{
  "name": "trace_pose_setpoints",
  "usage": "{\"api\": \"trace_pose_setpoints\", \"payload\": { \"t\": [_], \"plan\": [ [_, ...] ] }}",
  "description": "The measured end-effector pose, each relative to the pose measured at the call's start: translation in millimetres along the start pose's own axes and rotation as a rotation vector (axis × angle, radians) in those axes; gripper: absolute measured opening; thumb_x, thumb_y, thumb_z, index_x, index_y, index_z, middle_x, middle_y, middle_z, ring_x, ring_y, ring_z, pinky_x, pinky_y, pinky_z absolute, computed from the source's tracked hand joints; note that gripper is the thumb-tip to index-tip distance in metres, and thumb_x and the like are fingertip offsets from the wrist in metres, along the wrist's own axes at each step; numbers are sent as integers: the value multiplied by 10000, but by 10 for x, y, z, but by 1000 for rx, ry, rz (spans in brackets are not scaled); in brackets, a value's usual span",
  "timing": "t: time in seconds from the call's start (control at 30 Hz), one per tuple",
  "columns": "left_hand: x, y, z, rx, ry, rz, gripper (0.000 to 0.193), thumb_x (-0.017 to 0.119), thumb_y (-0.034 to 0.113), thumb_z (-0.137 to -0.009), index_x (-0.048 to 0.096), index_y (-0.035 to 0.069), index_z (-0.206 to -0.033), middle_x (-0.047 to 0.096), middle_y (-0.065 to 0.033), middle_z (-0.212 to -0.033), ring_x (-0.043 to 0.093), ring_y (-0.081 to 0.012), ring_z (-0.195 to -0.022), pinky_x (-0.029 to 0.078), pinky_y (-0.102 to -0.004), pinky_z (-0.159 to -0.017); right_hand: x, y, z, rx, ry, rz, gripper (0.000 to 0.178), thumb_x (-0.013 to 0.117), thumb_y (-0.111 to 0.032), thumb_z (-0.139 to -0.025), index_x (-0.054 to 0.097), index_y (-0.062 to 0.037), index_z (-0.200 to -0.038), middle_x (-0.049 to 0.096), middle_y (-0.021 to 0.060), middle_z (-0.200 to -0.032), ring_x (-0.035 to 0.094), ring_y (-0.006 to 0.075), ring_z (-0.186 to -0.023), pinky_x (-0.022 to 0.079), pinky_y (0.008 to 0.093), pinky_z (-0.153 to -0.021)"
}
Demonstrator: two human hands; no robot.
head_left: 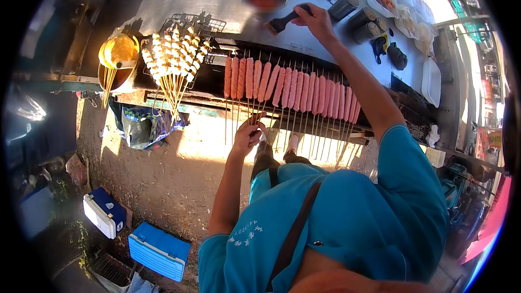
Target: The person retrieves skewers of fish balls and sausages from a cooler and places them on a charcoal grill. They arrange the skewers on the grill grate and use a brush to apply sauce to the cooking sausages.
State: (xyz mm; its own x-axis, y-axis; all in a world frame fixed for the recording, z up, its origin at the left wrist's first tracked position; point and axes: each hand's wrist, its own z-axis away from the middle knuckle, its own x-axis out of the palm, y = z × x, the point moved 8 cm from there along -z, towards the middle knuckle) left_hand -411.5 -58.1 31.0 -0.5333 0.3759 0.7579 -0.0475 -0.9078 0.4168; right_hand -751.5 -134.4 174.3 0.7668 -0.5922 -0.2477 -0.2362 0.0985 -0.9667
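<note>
The right hand [305, 16] was closed around the handle of a dark brush [284, 21], suspended above the metal table [230, 15], near its edge facing the grill [215, 76]. The brush's long axis ran obliquely — bristles aimed leftward and toward the person. A bowl of red sauce [264, 0] stood just beyond, toward the table's far edge. Skewered sausages [287, 87] lay side by side, long axes across the grill, their sticks projecting past its near edge. The left hand [248, 137] was narrow, fingertips at several sticks — whether it gripped any could not be told.
</note>
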Motion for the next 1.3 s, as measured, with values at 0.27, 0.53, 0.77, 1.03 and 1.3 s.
{"api": "trace_pose_setpoints", "payload": {
  "t": [0.27, 0.53, 0.77, 1.03, 1.3],
  "plan": [
    [-40, 22, 83, 111, 174, -192, 365, 405, 80, -859, 392, 38, -1222, 587, -76, -814, 446, -57, -475, 324, -165, -389, 601, 91, -850, -414, -90, 730, 216, 539, -246, -786, 611, -89, -915, 589, 130, -914, 536, 322, -881, 419, 395, -783],
    [-39, -13, 303, 265, 300, -352, 490, 453, 158, -856, 273, 70, -1303, 484, -73, -1127, 527, -123, -847, 434, -208, -585, 439, 254, -899, -459, -193, 496, 249, 505, -207, -859, 531, -48, -1049, 597, 89, -893, 581, 238, -791, 461, 328, -686],
    [-239, -436, 762, 298, 450, -408, 488, 449, 256, -879, 295, 28, -1281, 440, -126, -1197, 485, -215, -1046, 456, -297, -753, 452, -127, -156, -154, -416, -311, 234, 514, -204, -850, 554, -42, -1013, 603, 76, -933, 584, 191, -821, 470, 319, -698],
    [833, -127, 1048, 725, 652, -1442, 520, 554, 88, -776, 330, 3, -1238, 400, -185, -1210, 397, -353, -1118, 351, -413, -919, 292, 58, 1146, 203, -396, 29, 214, 534, -178, -856, 551, 7, -962, 604, 66, -836, 622, 120, -691, 509, 218, -625],
    [905, 119, 974, 977, 768, -1679, 382, 555, 35, -755, 472, 15, -1127, 500, -152, -1068, 476, -292, -986, 403, -389, -817, 140, -99, 1158, 145, -336, 9, 210, 525, -173, -859, 556, 13, -952, 607, 64, -804, 619, 114, -671, 519, 227, -621]
  ]
}}
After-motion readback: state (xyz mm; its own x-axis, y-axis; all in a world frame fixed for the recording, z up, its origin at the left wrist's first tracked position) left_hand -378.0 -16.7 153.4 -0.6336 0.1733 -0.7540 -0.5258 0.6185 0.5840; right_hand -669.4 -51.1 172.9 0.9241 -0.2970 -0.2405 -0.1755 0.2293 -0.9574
